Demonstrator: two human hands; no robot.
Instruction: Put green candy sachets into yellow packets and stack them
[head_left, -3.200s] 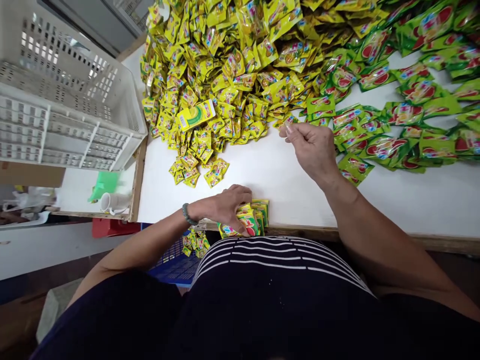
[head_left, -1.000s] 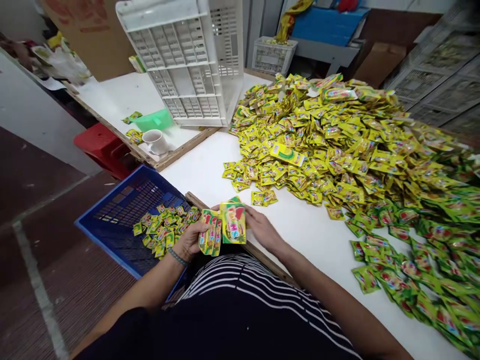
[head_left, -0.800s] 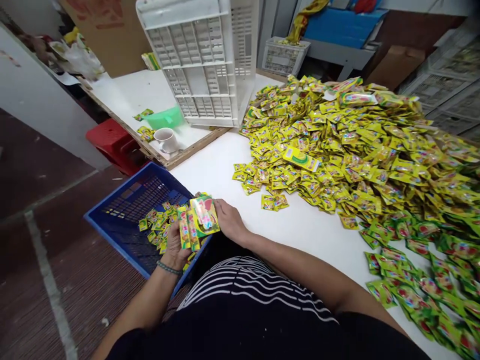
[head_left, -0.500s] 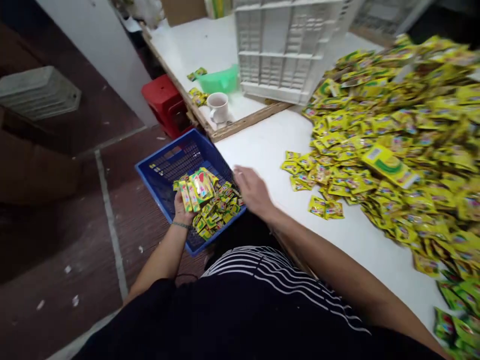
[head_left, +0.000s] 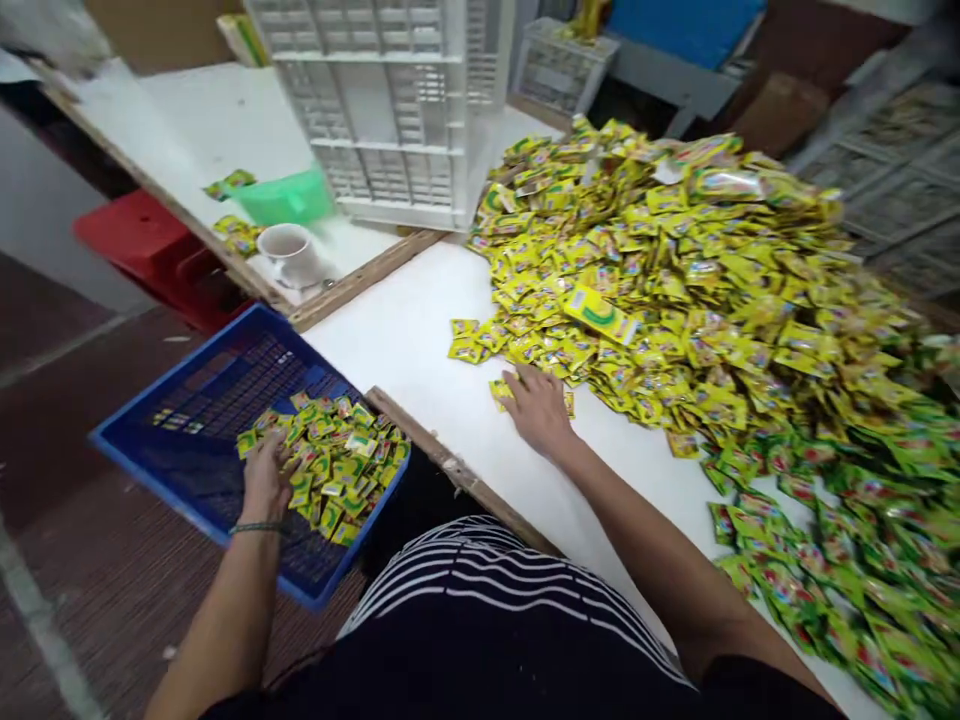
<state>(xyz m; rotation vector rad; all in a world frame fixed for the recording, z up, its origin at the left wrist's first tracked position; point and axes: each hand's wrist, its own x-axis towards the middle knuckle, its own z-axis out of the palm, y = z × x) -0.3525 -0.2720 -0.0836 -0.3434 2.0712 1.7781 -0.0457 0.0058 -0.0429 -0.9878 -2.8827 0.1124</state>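
My left hand (head_left: pixel 265 480) is low in the blue crate (head_left: pixel 191 505), fingers loosely apart against the left side of a heap of small yellow-and-green packs (head_left: pixel 341 465). No pack shows in its grasp. On the white table (head_left: pixel 420 325), my right hand (head_left: pixel 538 408) lies palm down with fingers stretched over a pair of yellow sachets (head_left: pixel 501 394), whose ends stick out on both sides. Just beyond the fingers spreads a large pile of yellow sachets (head_left: pixel 637 260), with a yellow box (head_left: pixel 600 314) lying on it.
Green sachets (head_left: pixel 817 560) cover the table's right part. A white plastic crate (head_left: pixel 382 120) stands upright at the back. Behind a wooden strip (head_left: pixel 367 280) are a white mug (head_left: pixel 289 256) and a green bowl (head_left: pixel 289 198). A red stool (head_left: pixel 150 245) is beside the table.
My left hand has let go of several small boxes into the blue crate. My right hand has moved from the crate's edge onto the pair of sachets. The view has swung right.
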